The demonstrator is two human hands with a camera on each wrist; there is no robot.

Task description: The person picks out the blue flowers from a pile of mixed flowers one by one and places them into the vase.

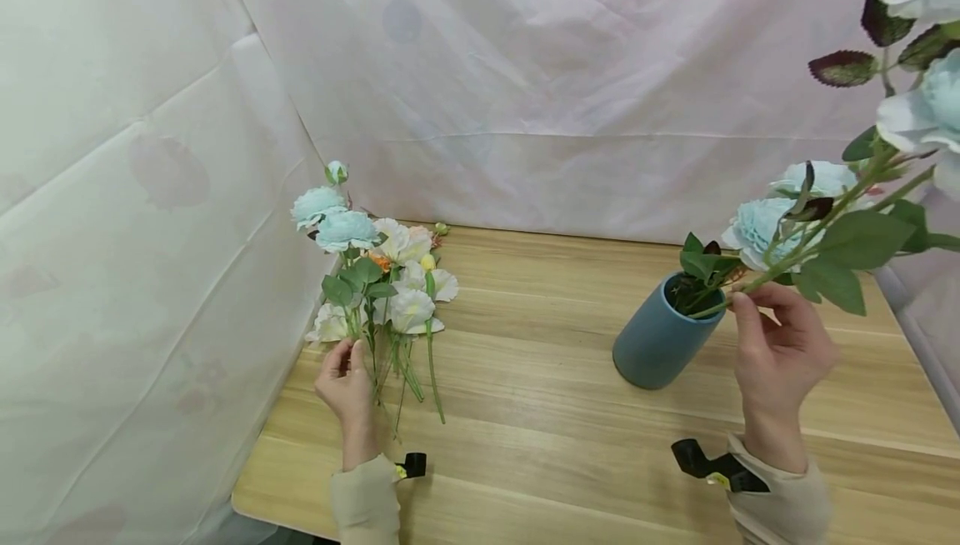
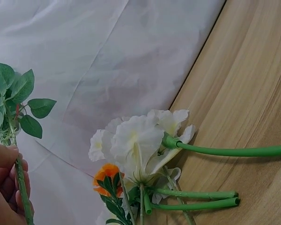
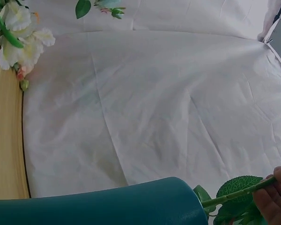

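Pinching stems (image 3: 239, 193) occupies left hand (image 1: 347, 382) and right hand (image 1: 786, 347); beside right fingers, the vase (image 1: 656, 345) is part-filled (white flowers (image 1: 411, 310) remain beyond left).

We see a wood-grained worktop (image 1: 525, 428); behind it we find a creased, pale cloth (image 1: 495, 78) with faint prints; at the head view's left we see whitish sheeting (image 1: 97, 303) crossed by folds.

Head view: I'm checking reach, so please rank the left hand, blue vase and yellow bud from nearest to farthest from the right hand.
1. Blue vase: just left of the right hand.
2. Yellow bud: farther left, among the white flowers.
3. Left hand: farthest left, holding pale blue flowers.
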